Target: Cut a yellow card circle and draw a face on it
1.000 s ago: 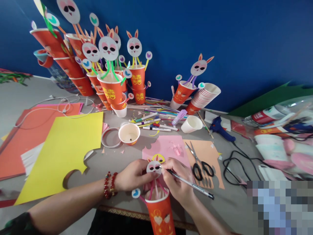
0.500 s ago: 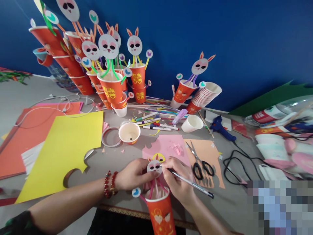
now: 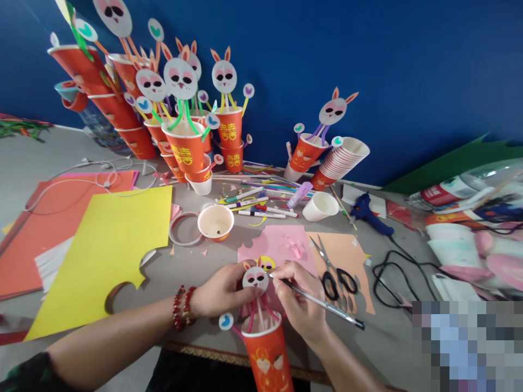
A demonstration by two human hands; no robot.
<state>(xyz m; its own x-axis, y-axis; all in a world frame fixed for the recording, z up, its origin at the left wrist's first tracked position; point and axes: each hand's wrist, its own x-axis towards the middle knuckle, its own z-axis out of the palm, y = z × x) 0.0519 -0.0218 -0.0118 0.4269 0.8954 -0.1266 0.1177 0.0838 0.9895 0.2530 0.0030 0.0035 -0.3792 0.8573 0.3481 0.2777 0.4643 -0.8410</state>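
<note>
My left hand (image 3: pixel 226 291) pinches the left edge of a white paper rabbit head (image 3: pixel 255 280) with pink ears, pink eye patches and black eyes. The head tops pink stems that rise out of a red paper cup (image 3: pixel 267 354) near the table's front edge. A white disc with a blue heart (image 3: pixel 226 321) sticks out at the cup's left. In my right hand (image 3: pixel 300 296) is a silver pen (image 3: pixel 327 307), its tip close to the right edge of the face. Behind the head, a yellow round paper piece (image 3: pixel 267 263) is partly covered.
Scissors (image 3: pixel 333 269) lie on peach paper right of my right hand, with a blue glue gun (image 3: pixel 371 214) beyond. Yellow card (image 3: pixel 102 245) covers the left side. Several finished rabbit cups (image 3: pixel 186 147) stand at the back. A white cup (image 3: pixel 216 222) and markers (image 3: pixel 261 214) lie ahead.
The rabbit head has shifted slightly left, and the pen tip now sits a little off the face's right edge. Both hands keep their grip.
</note>
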